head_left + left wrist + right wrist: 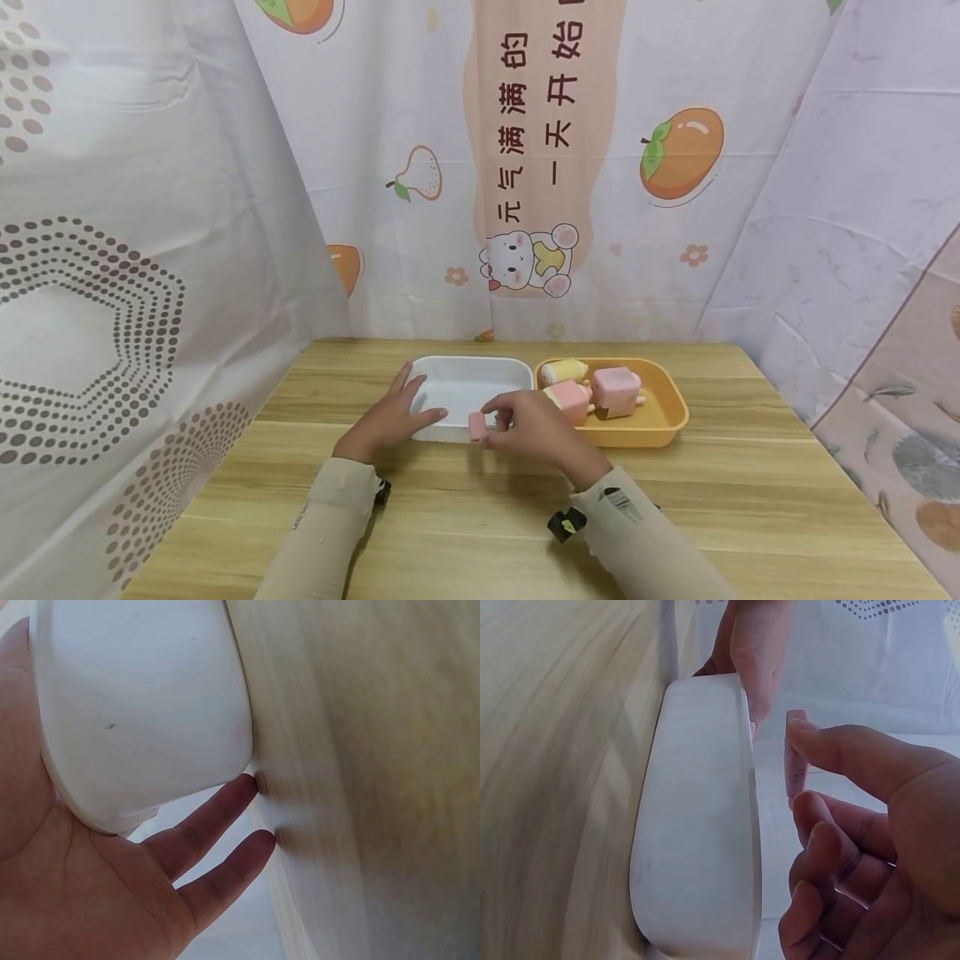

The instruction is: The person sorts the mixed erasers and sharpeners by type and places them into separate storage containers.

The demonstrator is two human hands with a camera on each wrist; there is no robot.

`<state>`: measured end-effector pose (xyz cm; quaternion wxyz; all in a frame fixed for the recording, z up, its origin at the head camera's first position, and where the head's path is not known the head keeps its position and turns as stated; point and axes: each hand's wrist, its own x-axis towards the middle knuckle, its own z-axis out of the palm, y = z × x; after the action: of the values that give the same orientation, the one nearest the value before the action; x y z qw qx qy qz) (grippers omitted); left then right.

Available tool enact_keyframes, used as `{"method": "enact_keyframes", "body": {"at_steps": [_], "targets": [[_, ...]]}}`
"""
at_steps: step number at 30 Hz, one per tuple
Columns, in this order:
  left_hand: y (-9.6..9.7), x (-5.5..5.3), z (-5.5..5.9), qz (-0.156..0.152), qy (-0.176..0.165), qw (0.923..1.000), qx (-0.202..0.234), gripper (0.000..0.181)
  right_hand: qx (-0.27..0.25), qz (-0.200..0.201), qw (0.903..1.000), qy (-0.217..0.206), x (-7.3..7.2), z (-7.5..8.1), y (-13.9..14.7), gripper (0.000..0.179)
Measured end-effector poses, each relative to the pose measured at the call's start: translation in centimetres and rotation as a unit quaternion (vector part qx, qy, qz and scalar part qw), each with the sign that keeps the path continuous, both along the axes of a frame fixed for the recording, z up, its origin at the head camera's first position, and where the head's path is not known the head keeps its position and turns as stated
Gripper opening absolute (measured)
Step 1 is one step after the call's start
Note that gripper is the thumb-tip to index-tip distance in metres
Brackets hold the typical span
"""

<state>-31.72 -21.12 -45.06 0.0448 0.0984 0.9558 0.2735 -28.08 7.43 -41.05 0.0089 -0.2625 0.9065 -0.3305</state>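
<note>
A small pink rectangular piece (477, 427) is pinched between thumb and forefinger of my right hand (536, 429); faint print shows on it in the right wrist view. That hand hovers at the front rim of a white tray (471, 360), its other fingers loosely bent. My left hand (390, 421) rests at the tray's left end, with the thumb over the front rim. In the left wrist view two of its fingers (217, 814) are straight and spread, near the tabletop beside the tray wall. No objects show in the visible part of the white tray.
Against the white tray's right side stands a yellow tray (667, 408). It holds a yellow bottle-shaped piece (564, 372) and two pink blocky pieces with small pale stubs, one at the right (617, 392). Behind the wooden table (465, 533) hangs a printed curtain (420, 275).
</note>
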Motion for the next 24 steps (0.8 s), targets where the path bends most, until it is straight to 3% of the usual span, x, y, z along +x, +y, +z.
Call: {"method": "enact_keyframes", "body": {"at_steps": [24], "targets": [[-0.1,0.1,0.0,-0.005,0.006,1.0000,0.004,0.101,-0.033,-0.082,0.9959,-0.020,-0.9,-0.1,1.1,0.041]]}}
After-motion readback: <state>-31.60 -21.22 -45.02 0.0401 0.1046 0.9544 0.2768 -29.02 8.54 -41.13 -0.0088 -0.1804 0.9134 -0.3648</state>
